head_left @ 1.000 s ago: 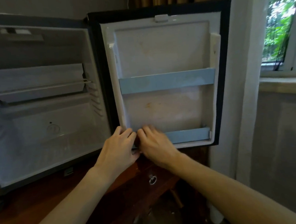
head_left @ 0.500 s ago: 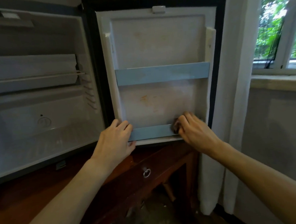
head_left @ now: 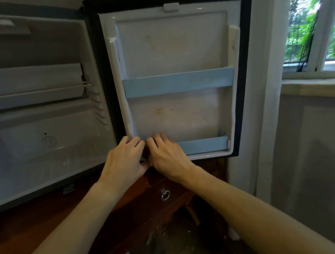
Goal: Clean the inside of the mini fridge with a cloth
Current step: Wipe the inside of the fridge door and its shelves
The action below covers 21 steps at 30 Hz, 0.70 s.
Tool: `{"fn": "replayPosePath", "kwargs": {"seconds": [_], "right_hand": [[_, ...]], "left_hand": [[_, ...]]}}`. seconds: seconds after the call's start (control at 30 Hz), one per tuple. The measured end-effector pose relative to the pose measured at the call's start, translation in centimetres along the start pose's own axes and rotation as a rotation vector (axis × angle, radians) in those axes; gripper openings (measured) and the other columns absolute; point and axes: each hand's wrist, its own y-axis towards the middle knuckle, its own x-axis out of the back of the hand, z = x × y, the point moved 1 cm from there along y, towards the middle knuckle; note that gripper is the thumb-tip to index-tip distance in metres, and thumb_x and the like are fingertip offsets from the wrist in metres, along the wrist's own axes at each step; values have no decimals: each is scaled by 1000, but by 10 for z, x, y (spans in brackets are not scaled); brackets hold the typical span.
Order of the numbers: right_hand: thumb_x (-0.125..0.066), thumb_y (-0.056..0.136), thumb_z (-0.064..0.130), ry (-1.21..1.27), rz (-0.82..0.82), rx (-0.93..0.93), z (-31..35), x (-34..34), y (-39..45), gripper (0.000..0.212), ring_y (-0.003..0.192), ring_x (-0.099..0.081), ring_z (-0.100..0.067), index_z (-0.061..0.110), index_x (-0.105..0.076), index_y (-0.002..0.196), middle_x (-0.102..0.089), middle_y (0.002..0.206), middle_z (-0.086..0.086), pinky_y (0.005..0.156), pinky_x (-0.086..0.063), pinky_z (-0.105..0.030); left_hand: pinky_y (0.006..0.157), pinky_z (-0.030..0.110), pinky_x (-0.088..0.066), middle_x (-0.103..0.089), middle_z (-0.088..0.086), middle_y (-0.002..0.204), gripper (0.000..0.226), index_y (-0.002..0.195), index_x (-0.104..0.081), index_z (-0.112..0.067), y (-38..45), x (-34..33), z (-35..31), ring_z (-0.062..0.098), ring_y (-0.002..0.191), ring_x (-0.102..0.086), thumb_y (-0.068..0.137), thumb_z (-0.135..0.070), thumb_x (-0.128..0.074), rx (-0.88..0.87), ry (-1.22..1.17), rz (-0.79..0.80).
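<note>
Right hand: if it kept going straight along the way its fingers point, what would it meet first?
The right hand points up and slightly left at the open fridge door. Its fingertips already seem to reach over the lower blue rail, so the door's stained inner panel probably comes first; depth is unclear.

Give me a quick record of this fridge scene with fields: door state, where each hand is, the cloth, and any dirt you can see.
door: fridge door swung open, inner liner facing the camera
left hand: on the left end of the lower door rail
right hand: beside the left hand, on the same rail, blurred
cloth: only a dark bit shows between the hands; cannot tell who holds it
dirt: brownish stain on the liner between the two blue rails
</note>
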Motion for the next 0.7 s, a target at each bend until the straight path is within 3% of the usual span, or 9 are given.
{"fn": "replayPosePath", "kwargs": {"seconds": [0.27, 0.37, 0.63, 0.7], "right_hand": [[-42, 92, 21, -94, 67, -13, -85, 38, -52, 19, 83, -50, -28, 7, -53, 100, -52, 96, -11, 71, -48, -43], [-47, 93, 20, -159, 64, -46, -97, 54, -66, 16, 80, -53, -26, 7, -54, 100, -55, 95, -10, 68, -49, -38], [-45, 90, 27, -19, 27, -35, -6, 18, -8, 19, 80, -56, -30, 10, -51, 96, -56, 93, -11, 55, -48, -39], [-47, 93, 25, 8, 34, -31, 16, 9, 6, 19, 84, -56, -28, 9, -51, 101, -57, 97, -11, 59, -50, -36]], "left_hand": [[54, 20, -33, -58, -5, 86, 34, 91, -65, -17, -3, -1, 1, 15, 83, -53, 72, -35, -86, 2, 30, -25], [56, 22, -36, -58, -5, 86, 32, 91, -65, -16, -5, -3, 2, 15, 84, -53, 72, -33, -86, 16, 14, -50], [55, 26, -47, -59, -5, 89, 38, 93, -64, -16, -9, -1, 3, 18, 87, -54, 69, -31, -89, 59, -36, -40], [54, 25, -47, -59, -6, 88, 38, 94, -65, -16, -8, 1, 4, 17, 85, -56, 68, -29, -90, 57, -13, -32]]}}
